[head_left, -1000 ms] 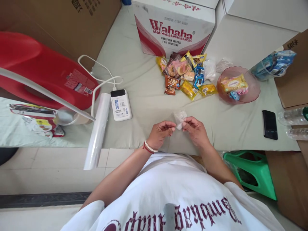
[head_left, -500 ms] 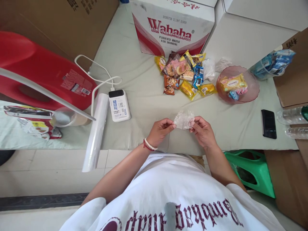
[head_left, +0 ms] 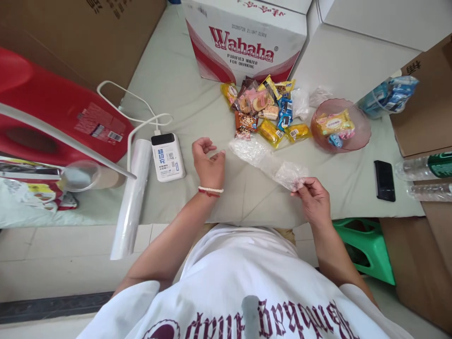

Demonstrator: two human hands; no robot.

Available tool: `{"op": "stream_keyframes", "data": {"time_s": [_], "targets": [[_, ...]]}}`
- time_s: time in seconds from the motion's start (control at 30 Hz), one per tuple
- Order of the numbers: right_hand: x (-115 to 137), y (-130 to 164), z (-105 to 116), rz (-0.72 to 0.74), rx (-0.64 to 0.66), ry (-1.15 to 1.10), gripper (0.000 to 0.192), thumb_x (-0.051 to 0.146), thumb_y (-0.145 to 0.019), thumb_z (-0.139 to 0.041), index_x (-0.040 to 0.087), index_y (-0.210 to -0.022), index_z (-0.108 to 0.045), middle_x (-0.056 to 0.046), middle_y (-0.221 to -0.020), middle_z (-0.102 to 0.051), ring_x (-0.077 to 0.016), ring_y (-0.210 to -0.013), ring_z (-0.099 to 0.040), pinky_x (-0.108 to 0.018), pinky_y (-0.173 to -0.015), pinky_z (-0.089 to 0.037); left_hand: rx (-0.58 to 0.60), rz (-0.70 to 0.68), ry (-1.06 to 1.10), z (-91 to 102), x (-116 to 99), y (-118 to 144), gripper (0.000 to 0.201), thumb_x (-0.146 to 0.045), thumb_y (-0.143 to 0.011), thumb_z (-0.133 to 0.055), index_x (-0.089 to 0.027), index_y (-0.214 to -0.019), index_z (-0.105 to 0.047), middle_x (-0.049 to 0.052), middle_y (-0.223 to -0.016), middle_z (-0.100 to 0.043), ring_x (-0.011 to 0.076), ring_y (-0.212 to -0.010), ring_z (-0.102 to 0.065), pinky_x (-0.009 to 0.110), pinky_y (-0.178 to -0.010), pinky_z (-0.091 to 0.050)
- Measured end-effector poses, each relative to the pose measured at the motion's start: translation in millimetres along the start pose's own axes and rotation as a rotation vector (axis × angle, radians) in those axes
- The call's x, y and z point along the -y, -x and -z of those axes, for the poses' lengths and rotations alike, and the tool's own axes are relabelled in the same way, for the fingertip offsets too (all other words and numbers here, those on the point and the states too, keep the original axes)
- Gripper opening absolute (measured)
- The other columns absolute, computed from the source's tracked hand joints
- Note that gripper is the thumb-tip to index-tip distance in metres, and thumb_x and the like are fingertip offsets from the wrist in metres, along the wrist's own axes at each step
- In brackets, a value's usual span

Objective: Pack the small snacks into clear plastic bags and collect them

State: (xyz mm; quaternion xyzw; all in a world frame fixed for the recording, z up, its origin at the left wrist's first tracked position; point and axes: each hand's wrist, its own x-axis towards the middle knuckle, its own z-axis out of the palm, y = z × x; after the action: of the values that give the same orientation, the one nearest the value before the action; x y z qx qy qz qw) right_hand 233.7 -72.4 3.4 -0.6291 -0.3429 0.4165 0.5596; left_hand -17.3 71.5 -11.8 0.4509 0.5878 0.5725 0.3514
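The right hand (head_left: 312, 200) has its fingers (head_left: 300, 186) pinched on one end of a clear plastic bag (head_left: 268, 162), which stretches from there up toward the snack pile (head_left: 263, 110) and lies just below it on the tabletop (head_left: 197, 108). The left hand (head_left: 208, 160) hangs left of the bag, fingers curled loosely apart, holding nothing. A power bank (head_left: 167, 156) sits left of that hand. A pink bowl (head_left: 358, 136) stands right of the pile, a Wahaha box (head_left: 243, 42) behind it.
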Motion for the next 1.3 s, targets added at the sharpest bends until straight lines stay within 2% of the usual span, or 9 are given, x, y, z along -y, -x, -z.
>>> {"op": "stream_keyframes", "data": {"time_s": [0.07,0.17,0.23,0.37,0.5,0.63,0.8,1.13,1.3], "targets": [[-8,3,-8,-0.001,0.003,0.049,0.027,0.049,-0.085,-0.078,0.026,-0.094,-0.066,-0.001,-0.091,-0.071,-0.0179,-0.081,-0.066,-0.036,-0.077,-0.061,0.059,-0.111,-0.070,-10.7,-11,23,0.029,-0.024,-0.076,-0.075,-0.021,-0.101,-0.062,0.006,-0.108,-0.063,0.0171,-0.092,-0.058,0.026,-0.072,-0.047],[-18,10,-22,0.030,0.066,0.173,0.025,0.051,-0.090,-0.072,0.027,-0.095,-0.068,-0.002,-0.093,-0.070,-0.0193,-0.084,-0.066,-0.037,-0.084,-0.059,0.595,-0.162,-0.114,-24.0,-23,67,0.012,-0.032,-0.089,-0.067,-0.021,-0.084,-0.063,0.002,-0.084,-0.061,0.0156,-0.074,-0.056,0.028,-0.071,-0.045],[-21,15,-28,0.090,0.097,0.265,0.026,0.052,-0.093,-0.068,0.027,-0.097,-0.070,-0.004,-0.095,-0.070,-0.0203,-0.088,-0.065,-0.037,-0.086,-0.057,0.778,-0.149,-0.156,-32.2,-24,90,0.018,-0.037,-0.086,-0.072,-0.021,-0.087,-0.064,0.002,-0.086,-0.063,0.0162,-0.073,-0.056,0.030,-0.070,-0.044],[-22,20,-29,0.116,0.148,0.296,0.025,0.052,-0.094,-0.066,0.028,-0.100,-0.072,-0.005,-0.104,-0.071,-0.0218,-0.096,-0.066,-0.037,-0.088,-0.056,0.864,-0.141,-0.228,-41.2,-13,105,0.009,-0.031,-0.090,-0.066,-0.021,-0.091,-0.067,0.005,-0.093,-0.065,0.0193,-0.081,-0.060,0.031,-0.073,-0.045],[-18,16,-18,-0.081,0.249,0.185,0.030,0.055,-0.090,-0.071,0.028,-0.099,-0.075,-0.004,-0.097,-0.074,-0.0213,-0.085,-0.069,-0.037,-0.080,-0.060,0.930,-0.158,-0.240,-37.4,-2,100,0.015,-0.026,-0.096,-0.059,-0.021,-0.086,-0.069,0.005,-0.086,-0.065,0.0194,-0.079,-0.060,0.032,-0.073,-0.045],[-10,6,-12,-0.054,0.060,0.240,0.035,0.059,-0.088,-0.071,0.026,-0.098,-0.073,-0.005,-0.100,-0.073,-0.0211,-0.087,-0.066,-0.032,-0.068,-0.057,0.944,-0.201,-0.287,-32.7,1,100,0.015,-0.020,-0.095,-0.059,-0.021,-0.085,-0.071,0.006,-0.086,-0.067,0.0199,-0.080,-0.061,0.031,-0.073,-0.045],[-7,-6,-22,0.009,0.162,0.316,0.031,0.054,-0.086,-0.075,0.023,-0.091,-0.074,-0.002,-0.085,-0.071,-0.0165,-0.076,-0.062,-0.029,-0.071,-0.052,0.958,-0.208,-0.231,-27.8,0,100,0.016,-0.023,-0.093,-0.063,-0.022,-0.083,-0.074,0.006,-0.083,-0.067,0.0196,-0.079,-0.061,0.031,-0.075,-0.046],[-27,-6,-23,-0.190,0.093,0.016,0.033,0.054,-0.080,-0.081,0.023,-0.087,-0.071,0.002,-0.074,-0.061,-0.0124,-0.063,-0.051,-0.025,-0.056,-0.046,0.521,0.436,0.181,15.3,11,78,0.024,-0.043,-0.079,-0.075,-0.019,-0.083,-0.072,-0.001,-0.069,-0.061,0.0140,-0.066,-0.054,0.028,-0.067,-0.045],[-27,6,-27,-0.100,0.207,0.057,0.026,0.051,-0.083,-0.080,0.026,-0.087,-0.075,-0.003,-0.100,-0.069,-0.0166,-0.089,-0.064,-0.029,-0.076,-0.056,0.500,0.192,-0.201,52.2,-6,78,0.020,-0.032,-0.081,-0.068,-0.020,-0.098,-0.070,0.007,-0.101,-0.065,0.0214,-0.092,-0.063,0.034,-0.079,-0.051]]}}
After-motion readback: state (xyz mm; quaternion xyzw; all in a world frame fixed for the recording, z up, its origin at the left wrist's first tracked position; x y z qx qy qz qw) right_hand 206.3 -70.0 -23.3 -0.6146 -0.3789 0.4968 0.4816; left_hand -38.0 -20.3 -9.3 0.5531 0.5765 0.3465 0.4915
